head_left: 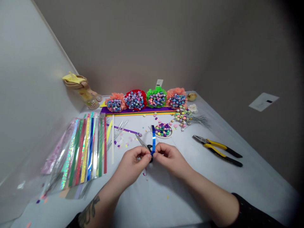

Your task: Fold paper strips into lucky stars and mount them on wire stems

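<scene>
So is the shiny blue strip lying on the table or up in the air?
Up in the air: the shiny blue strip stands up between the left hand and right hand, which pinch it above the table.

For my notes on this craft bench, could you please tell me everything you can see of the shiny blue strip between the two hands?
The shiny blue strip is a narrow, flat band with a glossy, metallic look, like foil-coated paper, and pale reflections along its length. It stands nearly upright above the bench, its top end free. Its lower end is pinched between the fingertips of the left hand and right hand.
</scene>
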{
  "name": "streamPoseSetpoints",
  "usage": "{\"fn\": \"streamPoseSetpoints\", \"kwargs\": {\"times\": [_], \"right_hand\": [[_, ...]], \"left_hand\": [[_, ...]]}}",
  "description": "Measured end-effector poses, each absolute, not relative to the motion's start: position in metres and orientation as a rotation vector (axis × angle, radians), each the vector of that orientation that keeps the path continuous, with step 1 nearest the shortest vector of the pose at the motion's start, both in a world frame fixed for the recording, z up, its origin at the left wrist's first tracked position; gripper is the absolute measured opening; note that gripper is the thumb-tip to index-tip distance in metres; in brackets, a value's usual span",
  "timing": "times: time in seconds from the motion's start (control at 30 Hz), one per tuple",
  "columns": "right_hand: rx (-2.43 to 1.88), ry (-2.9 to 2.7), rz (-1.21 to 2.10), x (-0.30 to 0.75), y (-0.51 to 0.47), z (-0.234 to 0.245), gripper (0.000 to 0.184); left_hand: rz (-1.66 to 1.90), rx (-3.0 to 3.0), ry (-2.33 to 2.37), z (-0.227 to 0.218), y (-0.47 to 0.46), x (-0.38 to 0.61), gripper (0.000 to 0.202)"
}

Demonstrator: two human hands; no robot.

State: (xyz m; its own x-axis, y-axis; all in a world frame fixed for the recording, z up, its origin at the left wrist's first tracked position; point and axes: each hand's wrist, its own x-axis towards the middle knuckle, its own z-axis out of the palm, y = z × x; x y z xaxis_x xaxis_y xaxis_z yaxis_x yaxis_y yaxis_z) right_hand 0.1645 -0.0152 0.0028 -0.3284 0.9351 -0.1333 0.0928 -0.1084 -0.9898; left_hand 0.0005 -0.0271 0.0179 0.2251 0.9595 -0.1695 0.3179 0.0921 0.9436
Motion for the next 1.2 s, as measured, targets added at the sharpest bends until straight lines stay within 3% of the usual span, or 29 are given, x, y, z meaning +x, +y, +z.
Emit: {"fn": "streamPoseSetpoints", "kwargs": {"times": [0.43,0.77,1.2], "right_hand": [[-1.209,-1.474,1.432,0.156,-0.007,-0.029,0.015],[-1.214,-1.623,1.331,0.152,0.006,-0.028,0.011],[-1.213,-1.714,1.331,0.162,0.004,-0.025,0.011]], "left_hand": [[0.782,1.537,1.438,-0.002,-0.019,0.005,0.012],[0.936,1.606,1.361,-0.018,-0.011,-0.001,0.014],[0.816,1.413,1.313,-0.013,-0.017,-0.003,0.015]]}}
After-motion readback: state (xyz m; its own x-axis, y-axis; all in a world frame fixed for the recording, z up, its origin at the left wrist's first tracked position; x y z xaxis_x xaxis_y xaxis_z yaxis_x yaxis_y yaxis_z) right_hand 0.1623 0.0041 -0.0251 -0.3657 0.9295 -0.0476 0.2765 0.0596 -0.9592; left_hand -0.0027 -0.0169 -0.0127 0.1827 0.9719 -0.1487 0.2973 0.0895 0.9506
